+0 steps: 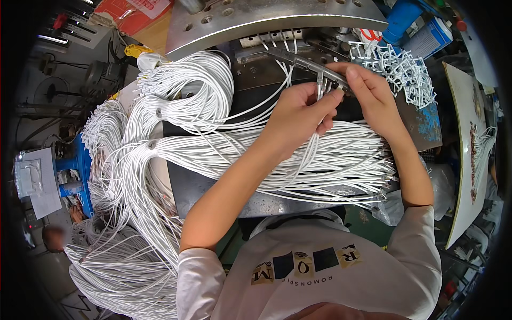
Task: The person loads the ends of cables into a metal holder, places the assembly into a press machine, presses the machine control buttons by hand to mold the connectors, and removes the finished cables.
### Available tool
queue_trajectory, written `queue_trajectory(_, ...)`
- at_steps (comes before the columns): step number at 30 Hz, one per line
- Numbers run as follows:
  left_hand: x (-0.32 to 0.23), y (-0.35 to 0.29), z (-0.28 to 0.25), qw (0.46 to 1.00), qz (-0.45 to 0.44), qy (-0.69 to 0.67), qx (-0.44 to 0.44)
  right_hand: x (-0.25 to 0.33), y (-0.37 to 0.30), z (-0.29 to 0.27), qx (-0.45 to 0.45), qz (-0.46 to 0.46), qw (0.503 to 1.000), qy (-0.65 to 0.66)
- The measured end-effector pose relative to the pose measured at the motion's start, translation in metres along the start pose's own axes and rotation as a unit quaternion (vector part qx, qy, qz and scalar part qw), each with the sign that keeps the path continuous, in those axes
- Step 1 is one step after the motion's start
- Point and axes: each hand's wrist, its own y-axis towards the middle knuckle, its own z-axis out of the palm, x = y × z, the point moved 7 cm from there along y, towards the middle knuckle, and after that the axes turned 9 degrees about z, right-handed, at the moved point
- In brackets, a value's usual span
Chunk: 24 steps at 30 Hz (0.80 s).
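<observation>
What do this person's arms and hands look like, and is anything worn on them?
The left hand and right hand are ungloved, with no watch or bracelet visible. The forearms are bare too. Short, pale sleeves end around the elbows, part of a pale shirt printed with letters and dark squares.

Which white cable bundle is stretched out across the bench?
The long bundle, its ends fanned out to the right, lower in the picture than the left hand. The upper bundle instead curls back in a loop.

Left hand [303, 109] around white cables [308, 152], right hand [370, 93] on a grey bar [304, 63], broad cable bundle [234, 152] below.
</observation>
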Motion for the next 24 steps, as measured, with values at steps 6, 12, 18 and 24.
queue_trajectory(6, -0.007, 0.004, -0.007, 0.993, 0.100, 0.045, -0.041, -0.005, -0.002, -0.006, -0.014, 0.049, 0.997, 0.062)
queue_trajectory(12, -0.012, 0.003, -0.014, 0.988, 0.126, 0.052, -0.077, 0.002, -0.005, 0.002, 0.003, 0.031, 0.998, 0.050)
queue_trajectory(18, -0.010, 0.005, -0.012, 0.988, 0.120, 0.054, -0.078, 0.007, -0.004, -0.003, -0.002, 0.042, 0.999, -0.022)
queue_trajectory(24, -0.018, 0.005, -0.017, 0.983, 0.142, 0.074, -0.087, -0.007, -0.002, -0.019, -0.050, 0.075, 0.991, 0.101)
